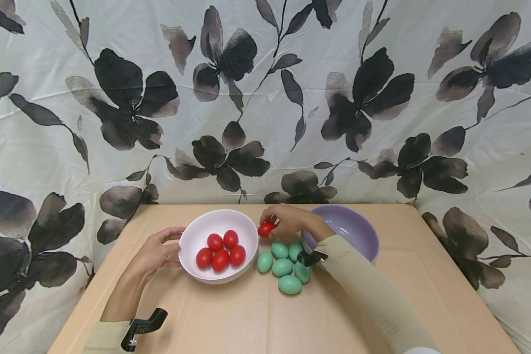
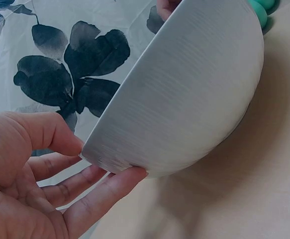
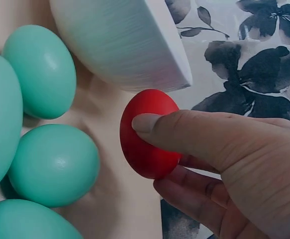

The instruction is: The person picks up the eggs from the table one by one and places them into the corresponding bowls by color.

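The right hand (image 1: 287, 220) grips one red egg (image 3: 145, 154), with the thumb pressed on its side and fingers behind it, and holds it just to the right of the white bowl (image 1: 218, 281), outside its rim. Whether the egg touches the bowl wall is hard to judge, since one overlaps the other in the right wrist view. The left hand (image 1: 159, 250) grasps the opposite side of the bowl, its thumb at the rim and fingertips against the outer wall. Five more red eggs (image 1: 220, 261) lie grouped together on the bottom inside it. On the table (image 1: 212, 319), between this bowl and the right wrist, green eggs (image 1: 282, 267) sit in a close cluster (six can be made out, though the black wrist mount (image 1: 311, 258) on that arm covers part of the group). A purple bowl (image 1: 356, 236) stands further to the right, partly hidden by the right hand and forearm. Both arms wear beige sleeves (image 1: 367, 290), and a second black mount (image 1: 143, 327) is fixed at the left wrist. Behind the table hangs a pale cloth (image 1: 292, 128) printed with dark flowers and leaves.
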The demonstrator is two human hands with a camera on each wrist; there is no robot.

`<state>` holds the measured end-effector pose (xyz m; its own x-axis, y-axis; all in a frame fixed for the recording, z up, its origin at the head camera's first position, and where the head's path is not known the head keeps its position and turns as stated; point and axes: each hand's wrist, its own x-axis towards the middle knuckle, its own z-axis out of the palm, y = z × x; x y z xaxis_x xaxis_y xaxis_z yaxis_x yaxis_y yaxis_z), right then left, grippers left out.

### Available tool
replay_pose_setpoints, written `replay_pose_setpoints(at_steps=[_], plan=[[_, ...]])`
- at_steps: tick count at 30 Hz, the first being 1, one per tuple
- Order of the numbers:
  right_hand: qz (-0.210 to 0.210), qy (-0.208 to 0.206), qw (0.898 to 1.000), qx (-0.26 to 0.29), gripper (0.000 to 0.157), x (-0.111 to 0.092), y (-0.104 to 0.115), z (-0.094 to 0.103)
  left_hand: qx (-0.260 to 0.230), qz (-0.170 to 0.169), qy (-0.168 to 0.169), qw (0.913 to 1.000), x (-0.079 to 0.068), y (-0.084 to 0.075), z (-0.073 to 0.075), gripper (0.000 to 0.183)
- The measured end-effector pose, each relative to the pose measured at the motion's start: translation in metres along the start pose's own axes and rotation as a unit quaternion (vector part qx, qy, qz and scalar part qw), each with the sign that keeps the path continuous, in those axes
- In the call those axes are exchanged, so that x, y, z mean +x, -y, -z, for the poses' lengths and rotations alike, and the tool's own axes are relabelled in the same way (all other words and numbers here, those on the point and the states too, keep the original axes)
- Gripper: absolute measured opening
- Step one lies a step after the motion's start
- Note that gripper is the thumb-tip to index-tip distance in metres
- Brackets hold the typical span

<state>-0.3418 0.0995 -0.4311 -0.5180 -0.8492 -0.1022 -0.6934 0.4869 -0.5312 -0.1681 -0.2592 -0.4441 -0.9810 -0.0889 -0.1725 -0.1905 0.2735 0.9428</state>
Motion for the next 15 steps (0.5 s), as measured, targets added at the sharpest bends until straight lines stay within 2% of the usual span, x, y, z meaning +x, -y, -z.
replay_pose_setpoints(at_steps=[7, 15], plan=[[0.033, 0.000, 0.999, 0.028, 0.035, 0.001, -0.003, 0.009, -0.001, -0.002, -0.004, 1.0000, 0.002, 0.000, -0.002, 0.057], [0.049, 0.002, 0.999, 0.016, 0.036, 0.000, -0.005, 0.020, 0.004, 0.001, -0.009, 1.0000, 0.003, -0.001, -0.005, 0.057]])
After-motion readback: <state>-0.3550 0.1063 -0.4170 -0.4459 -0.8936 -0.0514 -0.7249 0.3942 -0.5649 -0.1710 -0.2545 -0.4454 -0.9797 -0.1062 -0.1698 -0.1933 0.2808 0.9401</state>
